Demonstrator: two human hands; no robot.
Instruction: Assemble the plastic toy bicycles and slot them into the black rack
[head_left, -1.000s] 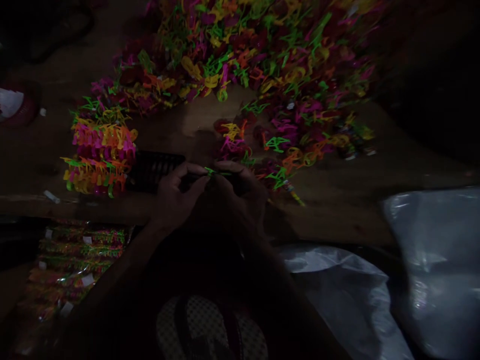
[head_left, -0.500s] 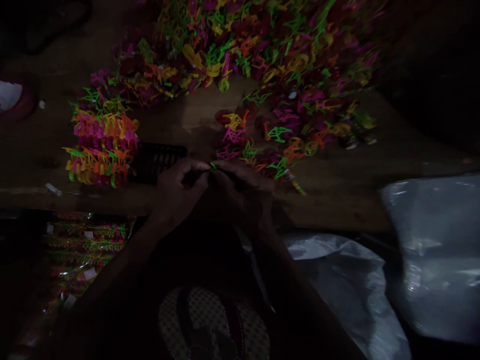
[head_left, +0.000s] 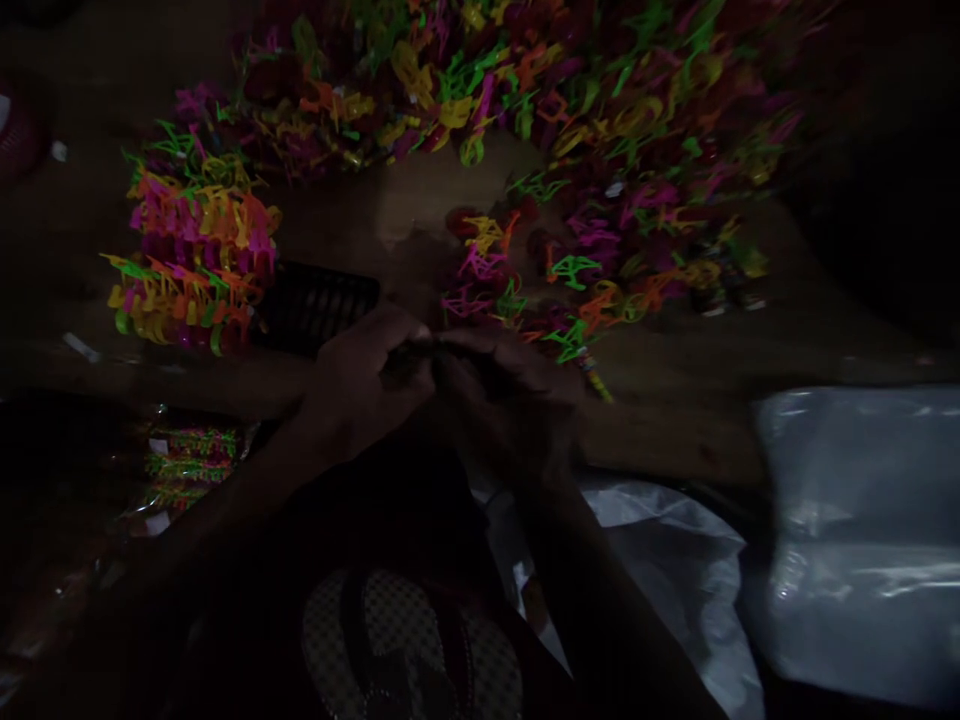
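Observation:
In dim light, my left hand (head_left: 367, 375) and my right hand (head_left: 510, 400) meet at the table's front edge, fingertips pinched together. Whatever they hold is hidden between the fingers. Just left of them lies a black slotted rack (head_left: 319, 305). Its left part is covered by neat rows of small plastic pieces (head_left: 195, 255) in pink, orange, yellow and green. Beyond my right hand are loose pieces (head_left: 487, 260) of the same bright colours; their exact kind is unclear. One green piece (head_left: 568, 340) lies close to the right knuckles.
A large heap of bright plastic pieces (head_left: 465, 75) spreads across the back of the wooden table (head_left: 420, 200). Clear plastic bags (head_left: 862, 540) are at the right. Packed strips (head_left: 191, 465) sit below the left edge. A reddish container (head_left: 22, 140) stands far left.
A tiny green piece showed between my fingertips before; now the fingers cover that spot. My hands stay together, slightly lower in view. The camera view has shifted and tilted a little.

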